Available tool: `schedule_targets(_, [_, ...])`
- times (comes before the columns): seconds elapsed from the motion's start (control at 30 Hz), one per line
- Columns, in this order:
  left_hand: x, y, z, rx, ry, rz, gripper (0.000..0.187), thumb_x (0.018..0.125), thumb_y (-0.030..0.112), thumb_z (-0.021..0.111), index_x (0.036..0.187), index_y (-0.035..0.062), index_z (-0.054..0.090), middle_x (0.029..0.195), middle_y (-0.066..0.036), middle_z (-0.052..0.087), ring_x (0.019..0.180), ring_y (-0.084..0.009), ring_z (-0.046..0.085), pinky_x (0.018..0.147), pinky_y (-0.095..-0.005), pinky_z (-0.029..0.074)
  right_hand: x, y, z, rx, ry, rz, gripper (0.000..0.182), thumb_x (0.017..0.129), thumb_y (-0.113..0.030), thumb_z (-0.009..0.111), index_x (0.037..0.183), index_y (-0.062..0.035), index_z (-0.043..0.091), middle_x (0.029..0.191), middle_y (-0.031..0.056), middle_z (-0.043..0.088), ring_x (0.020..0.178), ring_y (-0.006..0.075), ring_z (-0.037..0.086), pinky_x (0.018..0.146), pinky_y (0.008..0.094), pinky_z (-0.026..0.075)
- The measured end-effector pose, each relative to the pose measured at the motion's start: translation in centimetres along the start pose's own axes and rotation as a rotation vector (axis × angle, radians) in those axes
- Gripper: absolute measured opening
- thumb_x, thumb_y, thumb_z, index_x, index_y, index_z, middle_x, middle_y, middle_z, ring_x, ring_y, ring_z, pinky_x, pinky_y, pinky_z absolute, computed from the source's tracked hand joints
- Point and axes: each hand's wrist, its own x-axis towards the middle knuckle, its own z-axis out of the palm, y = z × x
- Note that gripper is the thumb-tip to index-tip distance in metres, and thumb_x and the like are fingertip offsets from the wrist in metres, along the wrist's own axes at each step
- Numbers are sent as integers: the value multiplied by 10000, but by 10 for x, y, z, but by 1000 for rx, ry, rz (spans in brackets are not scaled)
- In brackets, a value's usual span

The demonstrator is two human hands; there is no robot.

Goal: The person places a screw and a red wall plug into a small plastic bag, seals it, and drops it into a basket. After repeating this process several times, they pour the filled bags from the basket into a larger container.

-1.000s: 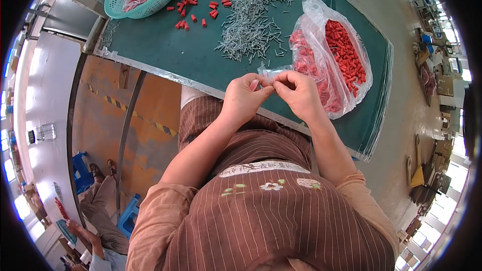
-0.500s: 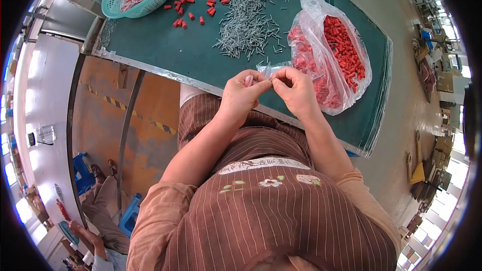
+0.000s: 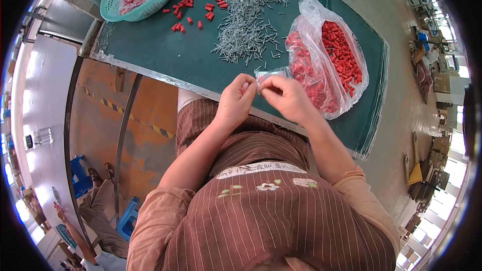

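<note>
Both hands meet in front of my waist, over the near edge of the green table. My left hand (image 3: pixel 235 101) is closed, its fingers pinching a small clear plastic bag (image 3: pixel 259 83). Something pinkish-red shows between those fingers, too small to make out. The thumb and forefinger of my right hand (image 3: pixel 287 99) are pinched together at the bag's edge, touching it. Just beyond my hands lies more clear plastic (image 3: pixel 273 73). A heap of grey screws (image 3: pixel 246 37) spreads past it. To the right, a large clear bag (image 3: pixel 315 35) holds many red plastic plugs (image 3: pixel 342 52).
A teal basket (image 3: pixel 111 6) with bagged red plugs stands at the table's far left. Loose red plugs (image 3: pixel 190 20) lie beside it. At lower left, another person's arm (image 3: pixel 75 233) reaches over a white table (image 3: pixel 42 110). A blue stool (image 3: pixel 128 218) is nearby.
My right hand has turned, and its fingertips have shifted left and slightly down against my left hand. The bag between them sits lower. The other person's hand has moved up the white table.
</note>
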Motion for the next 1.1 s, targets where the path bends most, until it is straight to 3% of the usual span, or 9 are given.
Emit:
schedule_targets(0.1, [2,0,-3,-43,33,92,103,968,130,543,932,34,544,659,36,540,490,-21,404,423,-206,325,33,16,-28,-591,205,-154,174,812,-49,656,985,-27,651,822,101,645,758,241,636,695,339,507])
schedule_targets(0.2, [1,9,-9,58,38,43,85,944,106,562,922,23,557,701,7,591,537,-31,443,470,-213,361,58,40,-38,-872,215,-301,129,786,-81,625,895,-12,639,849,129,618,845,311,626,786,407,510])
schedule_targets(0.3, [1,11,-14,70,113,97,75,916,88,591,912,13,584,730,-7,610,623,-48,499,558,-217,404,74,64,-42,-1063,122,-332,102,775,-69,611,856,-8,621,841,130,608,846,292,631,786,404,523])
schedule_targets(0.4, [1,16,-23,22,122,30,84,905,90,615,903,6,608,729,-7,608,700,-62,530,632,-218,421,80,65,-43,-1097,47,-280,70,760,-63,603,794,-2,604,823,139,621,824,304,643,747,410,534])
schedule_targets(0.6, [3,19,-29,38,150,53,93,898,94,631,903,3,613,728,1,606,673,-53,507,593,-214,404,89,58,-49,-1057,47,-205,74,742,-85,609,727,-15,589,753,147,623,744,327,649,686,416,540])
schedule_targets(0.8, [4,16,-31,31,183,0,103,888,107,651,895,8,621,721,3,611,626,-41,467,550,-216,379,103,54,-42,-953,110,-416,64,751,-89,598,714,-40,578,754,122,619,747,312,645,661,422,535])
schedule_targets(1.1, [5,20,-32,54,191,-52,118,858,116,689,871,12,635,695,9,610,599,-38,476,522,-203,373,117,63,-38,-1052,15,-438,56,755,-94,589,721,-50,597,791,118,631,746,321,648,663,436,540])
